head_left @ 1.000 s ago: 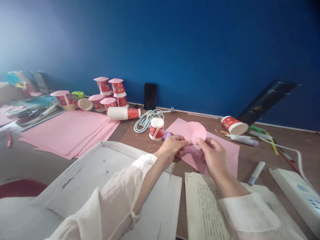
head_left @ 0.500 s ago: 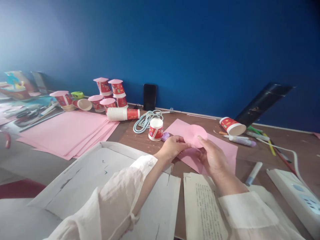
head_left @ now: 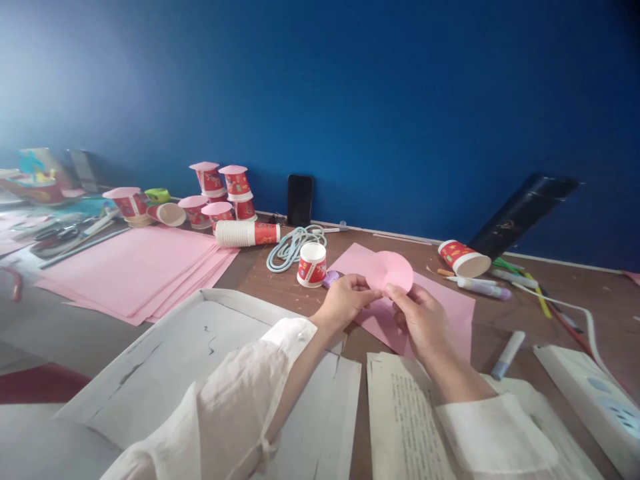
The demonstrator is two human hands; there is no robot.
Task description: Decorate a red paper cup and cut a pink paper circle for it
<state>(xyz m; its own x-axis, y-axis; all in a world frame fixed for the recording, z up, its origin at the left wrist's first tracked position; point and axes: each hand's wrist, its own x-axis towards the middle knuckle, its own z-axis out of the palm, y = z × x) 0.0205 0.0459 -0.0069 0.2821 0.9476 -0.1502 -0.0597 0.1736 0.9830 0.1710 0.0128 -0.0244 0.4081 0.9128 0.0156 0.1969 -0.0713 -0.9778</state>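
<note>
A round pink paper disc (head_left: 391,268), slightly coned, is held up in front of me by its near edge. My left hand (head_left: 347,300) pinches it at the lower left, and my right hand (head_left: 423,320) grips it at the lower right with the thumb on top. Beneath lies a pink paper sheet (head_left: 450,303) on the brown table. Left of my hands a red paper cup (head_left: 312,265) stands upright, with a small purple object (head_left: 331,279) beside it that I cannot make out fully.
At the back left are red cups topped with pink paper (head_left: 236,180) and nested cups (head_left: 245,233). Pink sheets (head_left: 135,267) and a white box lid (head_left: 190,360) lie left. A tipped cup (head_left: 463,258), glue stick (head_left: 484,289), marker (head_left: 509,355) and power strip (head_left: 585,393) are right.
My right thumb has moved down and left to the disc's near edge, bringing both hands closer together. The view has tilted up slightly.
</note>
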